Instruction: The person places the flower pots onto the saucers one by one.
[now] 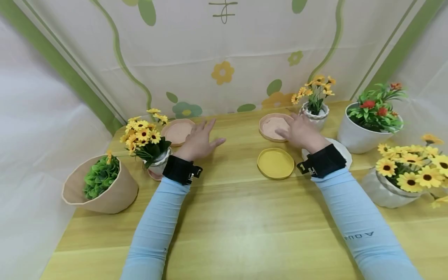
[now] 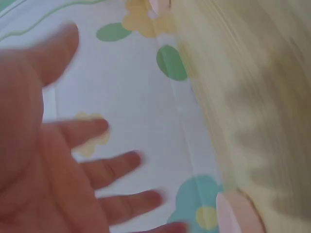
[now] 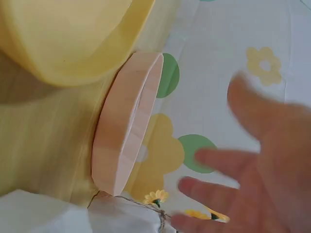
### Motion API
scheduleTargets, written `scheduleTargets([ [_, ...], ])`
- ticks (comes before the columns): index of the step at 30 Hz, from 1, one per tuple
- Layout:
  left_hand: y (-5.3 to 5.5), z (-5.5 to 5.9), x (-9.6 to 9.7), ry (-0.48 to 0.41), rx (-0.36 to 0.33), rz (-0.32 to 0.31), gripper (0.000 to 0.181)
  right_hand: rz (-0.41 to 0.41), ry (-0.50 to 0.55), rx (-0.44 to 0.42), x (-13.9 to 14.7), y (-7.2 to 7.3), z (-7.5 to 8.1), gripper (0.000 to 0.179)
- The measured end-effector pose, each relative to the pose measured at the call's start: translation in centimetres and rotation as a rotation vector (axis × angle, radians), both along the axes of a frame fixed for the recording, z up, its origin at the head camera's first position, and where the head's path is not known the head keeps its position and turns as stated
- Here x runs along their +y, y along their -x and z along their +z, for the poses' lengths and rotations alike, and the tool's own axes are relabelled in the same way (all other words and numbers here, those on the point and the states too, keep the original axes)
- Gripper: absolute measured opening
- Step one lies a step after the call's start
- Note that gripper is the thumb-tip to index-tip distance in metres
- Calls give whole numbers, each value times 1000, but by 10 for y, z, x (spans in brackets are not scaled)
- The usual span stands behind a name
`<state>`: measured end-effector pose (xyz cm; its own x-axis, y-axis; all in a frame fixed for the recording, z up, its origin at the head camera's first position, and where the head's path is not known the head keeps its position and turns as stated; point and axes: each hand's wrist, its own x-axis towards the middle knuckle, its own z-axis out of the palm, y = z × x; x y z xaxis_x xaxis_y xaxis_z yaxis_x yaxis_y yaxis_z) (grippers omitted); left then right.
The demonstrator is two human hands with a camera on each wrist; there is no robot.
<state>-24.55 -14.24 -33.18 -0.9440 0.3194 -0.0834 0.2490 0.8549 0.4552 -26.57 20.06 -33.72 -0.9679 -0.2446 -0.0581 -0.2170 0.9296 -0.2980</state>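
My left hand point(image 1: 198, 144) is spread above the table beside a pink saucer point(image 1: 177, 131), palm bare in the left wrist view. Close by its wrist, a pot of yellow daisies point(image 1: 142, 136) stands on another saucer. The right hand point(image 1: 303, 131), fingers apart and holding nothing, overlaps the right-hand pink saucer point(image 1: 271, 126) in the head view. Just past that hand is a small white pot point(image 1: 316, 119) with orange-yellow flowers. A yellow saucer point(image 1: 275, 163) lies nearer me, and a white saucer point(image 1: 342, 149) is partly hidden under the right wrist.
At the left stands a large pink pot point(image 1: 119, 190) with green leaves inside. Along the right are a white pot point(image 1: 360, 134) of red flowers and a white pot point(image 1: 383, 190) of yellow daisies. A patterned cloth point(image 1: 224, 42) hangs behind the wooden table point(image 1: 231, 225).
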Motion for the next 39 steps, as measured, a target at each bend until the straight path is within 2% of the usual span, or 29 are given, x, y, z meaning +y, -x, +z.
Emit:
scheduleTargets([
  [3, 0, 0, -1, -127, 3, 33, 67, -59, 60, 112, 2, 1, 1, 52],
  [6, -1, 0, 0, -237, -14, 89, 51, -125, 101, 157, 5, 2, 0, 33],
  [10, 1, -1, -1, -292, -41, 124, 44, -158, 48, 87, 8, 8, -3, 31],
  [15, 3, -1, -1, -323, -107, 136, 43, -180, -33, -18, 10, 24, -8, 28],
  [23, 7, -1, -4, -306, -129, 148, 44, -182, -144, -59, 4, 45, -15, 24],
  [26, 9, -4, -4, -314, -142, 153, 45, -183, -151, -66, 1, 48, -16, 23],
  [30, 11, -6, -4, -329, -162, 166, 46, -185, -97, -97, 4, 55, -23, 23],
  [33, 11, -7, -3, -337, -163, 175, 45, -185, -36, -172, 7, 62, -26, 26],
  [36, 11, -7, -4, -343, -171, 183, 45, -203, 52, -262, 4, 67, -21, 27],
  [39, 11, -6, -4, -355, -177, 187, 45, -225, 171, -320, -9, 68, -10, 23],
])
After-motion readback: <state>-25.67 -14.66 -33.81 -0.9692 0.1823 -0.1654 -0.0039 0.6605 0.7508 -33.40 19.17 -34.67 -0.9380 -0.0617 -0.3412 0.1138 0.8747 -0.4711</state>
